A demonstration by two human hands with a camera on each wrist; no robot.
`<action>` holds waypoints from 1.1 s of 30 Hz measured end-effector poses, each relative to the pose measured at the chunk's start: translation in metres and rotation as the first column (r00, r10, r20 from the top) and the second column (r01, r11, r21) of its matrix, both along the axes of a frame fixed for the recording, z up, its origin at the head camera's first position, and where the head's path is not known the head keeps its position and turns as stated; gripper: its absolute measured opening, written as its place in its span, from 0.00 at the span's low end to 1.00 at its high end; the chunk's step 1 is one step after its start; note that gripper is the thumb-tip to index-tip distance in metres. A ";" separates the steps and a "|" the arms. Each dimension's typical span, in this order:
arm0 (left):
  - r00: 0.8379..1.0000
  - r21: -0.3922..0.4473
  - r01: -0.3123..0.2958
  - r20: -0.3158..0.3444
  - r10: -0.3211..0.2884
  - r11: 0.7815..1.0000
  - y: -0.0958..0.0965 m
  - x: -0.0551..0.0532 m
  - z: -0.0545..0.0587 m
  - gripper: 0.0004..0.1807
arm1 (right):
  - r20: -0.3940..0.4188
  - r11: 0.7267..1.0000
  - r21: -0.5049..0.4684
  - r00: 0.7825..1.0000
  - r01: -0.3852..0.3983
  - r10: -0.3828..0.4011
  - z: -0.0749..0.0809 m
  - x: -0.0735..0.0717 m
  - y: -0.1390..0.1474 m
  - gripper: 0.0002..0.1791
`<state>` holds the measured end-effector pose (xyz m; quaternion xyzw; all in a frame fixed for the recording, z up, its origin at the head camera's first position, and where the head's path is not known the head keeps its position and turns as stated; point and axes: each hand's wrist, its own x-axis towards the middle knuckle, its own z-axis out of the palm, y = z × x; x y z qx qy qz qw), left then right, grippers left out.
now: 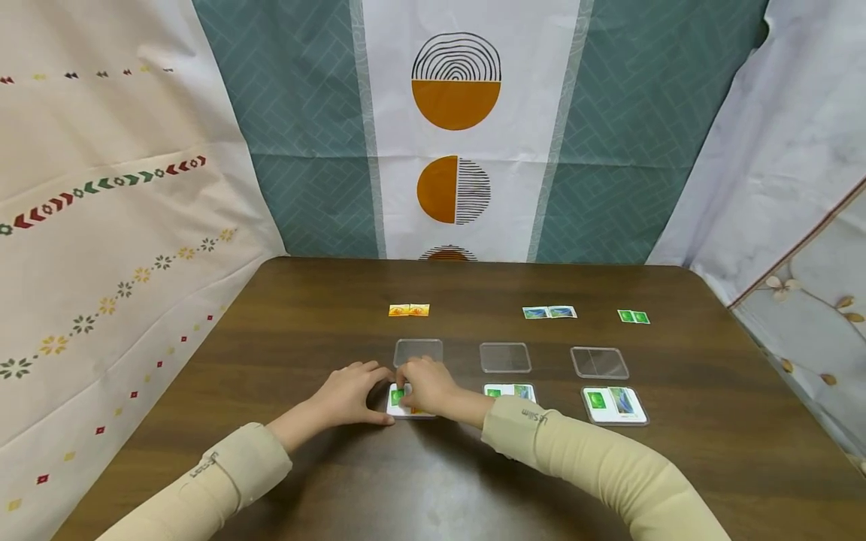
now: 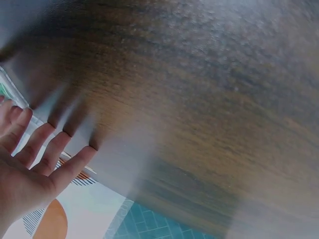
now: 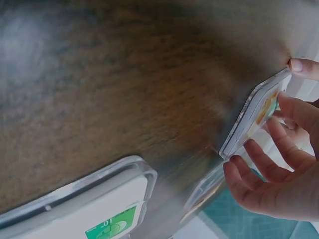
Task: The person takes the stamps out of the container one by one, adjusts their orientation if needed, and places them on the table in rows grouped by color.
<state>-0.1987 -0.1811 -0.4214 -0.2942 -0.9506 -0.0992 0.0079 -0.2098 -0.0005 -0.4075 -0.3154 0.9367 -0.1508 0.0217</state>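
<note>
A clear plastic case [image 1: 413, 414] with a white card inside lies in front of both hands. My left hand [image 1: 348, 392] holds its left end, with the thumb at the near corner and the fingers at the far edge. In the left wrist view those fingers [image 2: 71, 162] are spread, tips down by the table. Bent over the card is my right hand [image 1: 428, 385], its thumb and fingertips close on the face. A green stamp [image 1: 397, 396] shows beside them, and an orange stamp [image 3: 267, 107] sits under the thumb. I cannot tell whether the right fingers pinch a stamp.
To the right lie a middle case [image 1: 508, 391] and a right case [image 1: 614, 406], both with green and blue stamps. Three clear lids [image 1: 505, 358] form a row behind. Farther back are orange stamps [image 1: 409, 309], blue stamps [image 1: 549, 312] and green stamps [image 1: 633, 317].
</note>
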 end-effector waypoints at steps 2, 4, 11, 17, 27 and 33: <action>1.000 -0.002 -0.007 0.004 0.007 1.000 -0.001 0.001 -0.001 0.33 | 0.009 1.000 -0.006 1.000 0.000 0.000 -0.001 0.000 -0.001 0.09; 1.000 -0.005 -0.013 0.002 0.013 1.000 -0.001 0.001 -0.002 0.34 | 0.010 1.000 -0.008 1.000 0.004 -0.003 -0.001 0.000 -0.001 0.09; 1.000 -0.010 -0.018 -0.013 0.017 1.000 -0.002 -0.001 -0.002 0.34 | 0.006 1.000 -0.009 1.000 0.030 -0.030 0.001 0.001 -0.004 0.10; 1.000 0.000 -0.014 -0.005 0.014 1.000 -0.002 0.000 -0.002 0.33 | 0.011 0.999 -0.018 0.999 0.037 -0.036 -0.002 0.001 -0.005 0.11; 1.000 -0.004 -0.010 -0.006 0.010 1.000 -0.002 0.000 -0.003 0.32 | 0.090 0.988 -0.155 0.996 0.012 0.002 -0.006 0.000 -0.004 0.14; 1.000 -0.006 -0.010 -0.005 0.010 1.000 -0.002 0.000 -0.003 0.33 | 0.123 0.978 -0.209 0.992 0.007 0.019 -0.005 0.000 -0.004 0.13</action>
